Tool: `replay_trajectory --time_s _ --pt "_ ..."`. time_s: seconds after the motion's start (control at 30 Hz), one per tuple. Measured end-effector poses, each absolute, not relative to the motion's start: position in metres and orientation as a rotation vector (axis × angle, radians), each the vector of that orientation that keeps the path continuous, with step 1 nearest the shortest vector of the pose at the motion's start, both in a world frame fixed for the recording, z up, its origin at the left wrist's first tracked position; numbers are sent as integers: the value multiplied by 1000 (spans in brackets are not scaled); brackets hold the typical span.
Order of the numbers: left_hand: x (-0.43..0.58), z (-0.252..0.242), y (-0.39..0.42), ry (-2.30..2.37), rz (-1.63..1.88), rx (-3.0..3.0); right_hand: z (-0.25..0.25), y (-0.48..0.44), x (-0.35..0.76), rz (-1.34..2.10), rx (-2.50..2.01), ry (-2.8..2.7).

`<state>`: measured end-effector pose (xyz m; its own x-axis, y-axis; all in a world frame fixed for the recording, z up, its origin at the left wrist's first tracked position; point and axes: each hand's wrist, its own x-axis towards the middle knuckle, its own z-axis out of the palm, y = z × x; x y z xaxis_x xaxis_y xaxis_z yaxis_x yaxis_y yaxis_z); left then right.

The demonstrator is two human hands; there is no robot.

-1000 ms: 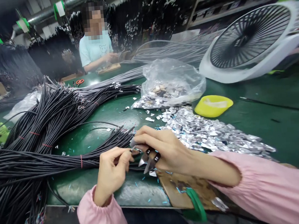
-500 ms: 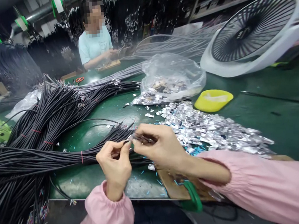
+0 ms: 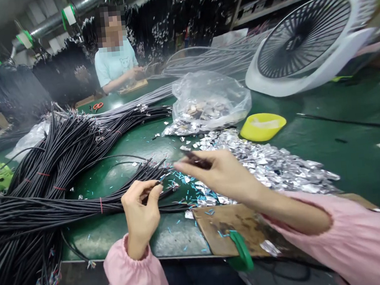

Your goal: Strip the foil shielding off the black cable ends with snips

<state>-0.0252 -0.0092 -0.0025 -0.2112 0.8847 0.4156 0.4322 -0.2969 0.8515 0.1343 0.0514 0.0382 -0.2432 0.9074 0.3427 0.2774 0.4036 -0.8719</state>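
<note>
Head view: left hand [image 3: 141,209] pinches a black cable end [image 3: 159,182] at its fingertips; right hand [image 3: 224,173] grips a blurred dark tool [image 3: 196,160], just beside. Beyond right fingers: clear bag [image 3: 214,85], foil scraps [image 3: 196,115] inside. Farther right: yellow dish [image 3: 257,135], contents unclear.

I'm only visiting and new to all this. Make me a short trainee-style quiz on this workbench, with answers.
1. Which hand pinches a cable end?
2. True or false: seen from here, the fan stands left of the plastic bag.
3. Fill in: the band around the nearest cable bundle is ___.

Key:
1. The left hand.
2. False; it stands to the right.
3. Red.
</note>
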Motion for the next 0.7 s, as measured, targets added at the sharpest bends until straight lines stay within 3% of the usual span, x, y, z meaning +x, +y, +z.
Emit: replay_trajectory --time_s 0.27,0.4,0.47,0.63,0.7 --pt "-27 -1 -11 1594 1449 1705 28 43 127 490 -631 -2033" --pt "-26 1 -13 1637 1396 1804 27 43 127 481 -603 -2024" --pt "-26 2 -14 1617 1411 1813 30 42 126 638 -670 -1977" --pt "-26 0 -16 1447 1585 1835 34 44 119 1446 -926 -1805" --pt "-25 -1 -16 1405 1702 1905 35 45 118 1562 -961 -1734"
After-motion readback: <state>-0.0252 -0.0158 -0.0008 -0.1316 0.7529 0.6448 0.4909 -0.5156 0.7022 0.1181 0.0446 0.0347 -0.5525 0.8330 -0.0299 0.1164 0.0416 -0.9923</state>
